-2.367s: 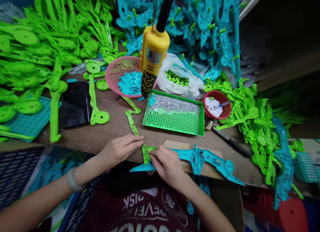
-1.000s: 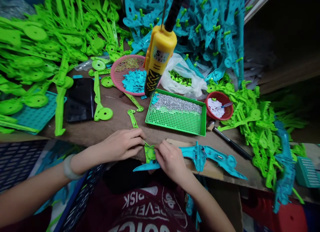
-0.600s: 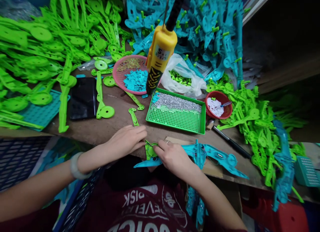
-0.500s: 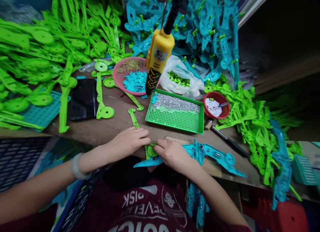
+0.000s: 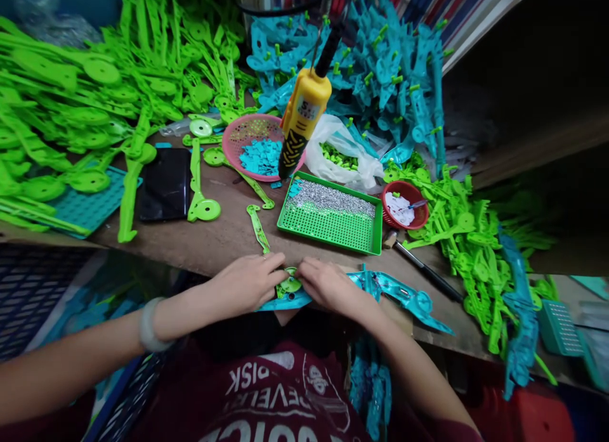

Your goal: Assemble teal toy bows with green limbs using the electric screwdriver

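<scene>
A long blue plastic part (image 5: 404, 292) lies along the table's front edge, its left end reaching under both hands. A lime-green plastic part with a round disc (image 5: 289, 283) sits on that left end, between my hands. My left hand (image 5: 250, 280) has its fingers closed on the green part from the left, with the fingertips partly hidden. My right hand (image 5: 328, 282) bends its fingers down at the disc's right side, on the blue part. Just beyond my left hand lies a narrow green arm piece (image 5: 257, 229).
A yellow electric screwdriver (image 5: 304, 118) hangs above a green tray (image 5: 328, 229) of small metal screws. A pink basket (image 5: 238, 134), red basket (image 5: 419, 223), hammer (image 5: 428, 269) and black phone (image 5: 165, 184) stand around. Heaps of green parts (image 5: 99, 68) and blue parts (image 5: 390, 61) fill the back.
The camera view has shifted slightly. My left hand has moved down over the left end of the blue part, and my right fingers have drawn back a little from the disc, which shows more.
</scene>
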`<act>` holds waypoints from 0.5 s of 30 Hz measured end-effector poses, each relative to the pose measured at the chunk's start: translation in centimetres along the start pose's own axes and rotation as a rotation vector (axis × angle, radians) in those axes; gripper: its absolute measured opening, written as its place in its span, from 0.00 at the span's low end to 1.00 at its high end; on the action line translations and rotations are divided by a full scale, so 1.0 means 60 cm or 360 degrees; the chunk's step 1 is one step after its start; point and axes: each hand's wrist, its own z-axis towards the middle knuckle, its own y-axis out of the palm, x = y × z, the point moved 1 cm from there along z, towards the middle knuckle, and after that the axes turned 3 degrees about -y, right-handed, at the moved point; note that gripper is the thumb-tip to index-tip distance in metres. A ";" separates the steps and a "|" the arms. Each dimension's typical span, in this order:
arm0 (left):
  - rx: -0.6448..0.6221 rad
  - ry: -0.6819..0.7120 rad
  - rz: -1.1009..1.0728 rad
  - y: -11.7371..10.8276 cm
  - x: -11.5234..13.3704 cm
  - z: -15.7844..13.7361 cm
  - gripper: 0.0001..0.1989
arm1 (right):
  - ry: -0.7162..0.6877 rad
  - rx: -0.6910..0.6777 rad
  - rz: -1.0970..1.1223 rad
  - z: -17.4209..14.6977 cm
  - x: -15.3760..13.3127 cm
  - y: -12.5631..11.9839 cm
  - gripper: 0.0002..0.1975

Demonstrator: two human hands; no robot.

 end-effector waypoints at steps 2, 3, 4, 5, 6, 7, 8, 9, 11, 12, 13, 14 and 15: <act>0.0057 -0.0151 -0.0073 0.003 0.022 -0.003 0.11 | 0.0066 0.0106 0.0213 -0.002 0.005 0.008 0.05; 0.0109 -0.0220 -0.0107 0.006 0.031 -0.004 0.12 | 0.0105 0.0161 0.0289 -0.002 0.005 0.013 0.05; 0.0169 -0.0285 -0.0138 0.010 0.038 -0.005 0.12 | 0.0147 0.0212 0.0329 -0.002 0.002 0.017 0.04; 0.0225 -0.0339 -0.0167 0.016 0.043 -0.005 0.12 | 0.0185 0.0252 0.0338 -0.002 -0.002 0.020 0.04; 0.0265 -0.0383 -0.0193 0.021 0.046 -0.005 0.12 | 0.0208 0.0270 0.0323 -0.002 -0.009 0.023 0.03; 0.0288 -0.0414 -0.0219 0.025 0.047 -0.005 0.10 | 0.0210 0.0269 0.0285 -0.002 -0.016 0.026 0.03; 0.0294 -0.0432 -0.0248 0.029 0.047 -0.005 0.09 | 0.0194 0.0254 0.0224 -0.002 -0.023 0.027 0.04; 0.0292 -0.0437 -0.0276 0.031 0.044 -0.004 0.08 | 0.0163 0.0223 0.0144 -0.003 -0.028 0.028 0.05; 0.0288 -0.0417 -0.0324 0.030 0.035 -0.002 0.07 | 0.0085 0.0140 -0.0035 -0.008 -0.032 0.027 0.08; 0.0288 -0.0393 -0.0351 0.026 0.029 0.000 0.07 | 0.0062 0.0122 -0.0106 -0.011 -0.030 0.025 0.09; 0.0288 -0.0360 -0.0382 0.022 0.021 0.002 0.08 | 0.0044 0.0118 -0.0139 -0.014 -0.025 0.023 0.09; 0.0282 -0.0318 -0.0413 0.017 0.013 0.004 0.08 | 0.0025 0.0129 -0.0126 -0.017 -0.018 0.021 0.10; 0.0267 -0.0272 -0.0442 0.012 0.006 0.007 0.09 | 0.0003 0.0146 -0.0081 -0.020 -0.011 0.018 0.11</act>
